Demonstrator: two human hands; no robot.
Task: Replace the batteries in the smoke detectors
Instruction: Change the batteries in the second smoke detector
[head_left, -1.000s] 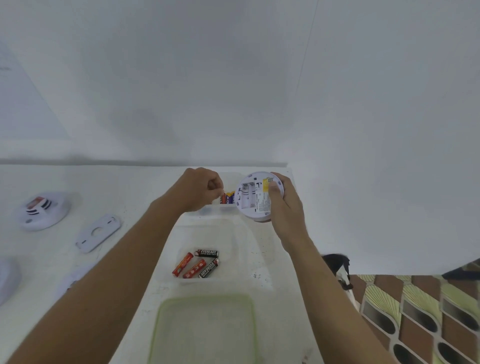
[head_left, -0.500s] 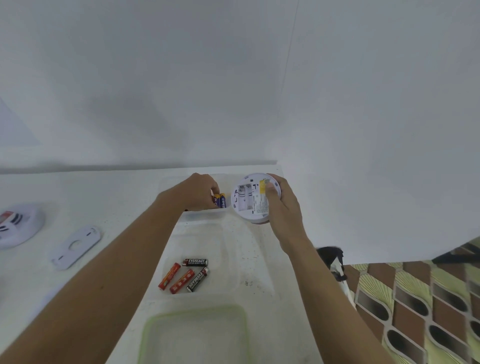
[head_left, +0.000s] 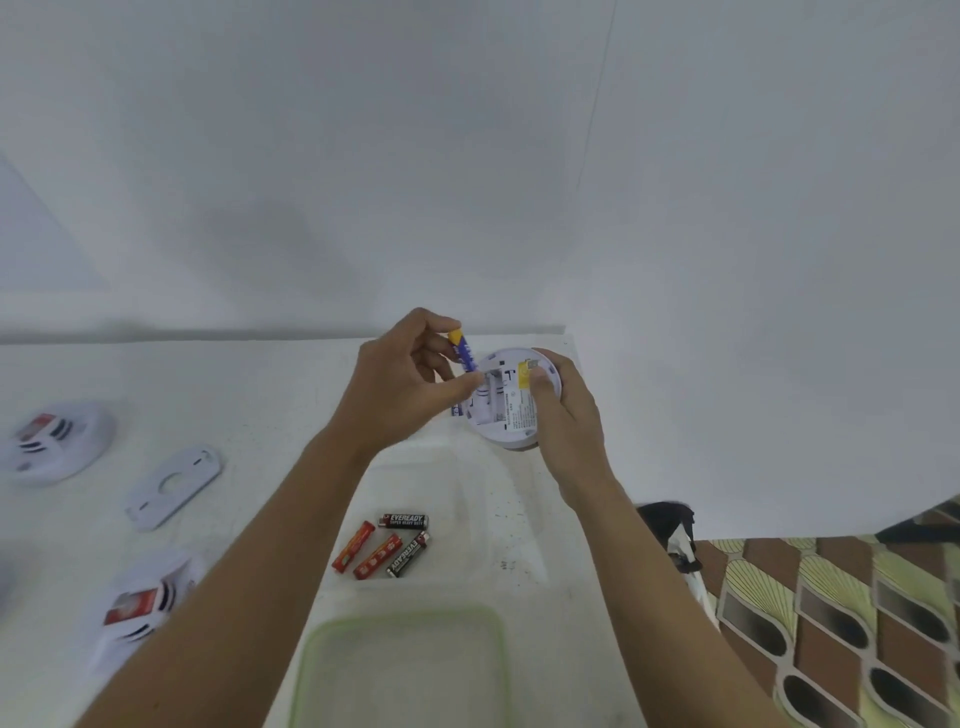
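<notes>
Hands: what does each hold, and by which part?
Left hand pinches the blue battery, seemingly by its ends; right hand grips the smoke detector by its rim.

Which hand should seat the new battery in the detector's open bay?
Left. The left hand pinches the blue battery beside the open bay; the right hand grips the smoke detector, steadying it.

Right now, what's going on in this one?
A person is partway through a battery swap. The right hand holds a round white smoke detector with its back facing up and the battery bay exposed. The left hand pinches a blue and yellow battery just above that bay, not yet seated. Four red and black batteries lie in a clear tray nearer the person. A mounting plate lies off to the left.
</notes>
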